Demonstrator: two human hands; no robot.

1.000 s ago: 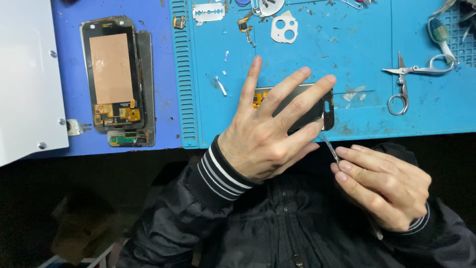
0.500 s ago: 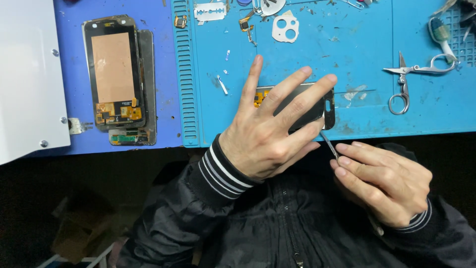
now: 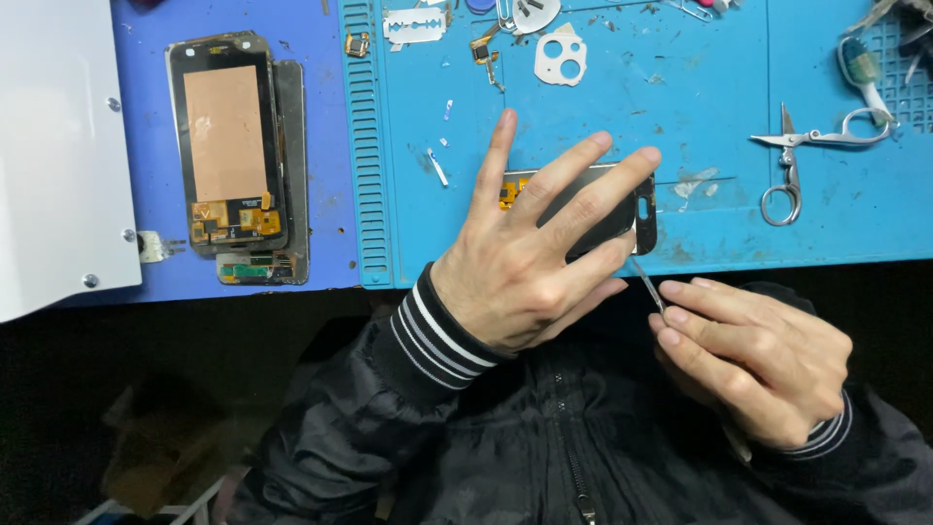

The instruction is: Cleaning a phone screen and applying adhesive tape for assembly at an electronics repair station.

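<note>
The left hand (image 3: 525,258) lies flat with its fingers spread wide, pressing down on a dark rectangular phone screen panel (image 3: 622,209) that rests near the front edge of the blue silicone work mat (image 3: 680,87); a strip of orange-gold flex circuitry shows at the panel's left end, just under the index finger; the right hand (image 3: 753,365) sits just off the mat's front edge, over the dark jacket, its fingertips pressed together in a pinch on a thin metal prying tool (image 3: 645,282) — the tool's tip points up toward the panel's lower right corner, though whether it touches the panel cannot be told; to the right on the mat, well apart from the hands, lie small silver scissors (image 3: 792,165), and beyond them a brush with a pale handle (image 3: 863,73); near the mat's far edge lie a razor blade (image 3: 415,26) and a white plastic camera-hole bracket (image 3: 562,58), with small scraps scattered about; left of the mat, on the darker blue surface (image 3: 321,214), lies a disassembled phone frame with a copper-coloured back plate (image 3: 225,146) — stacked partly over another dark panel; a white flat board with screws (image 3: 53,146) fills the far left.
</note>
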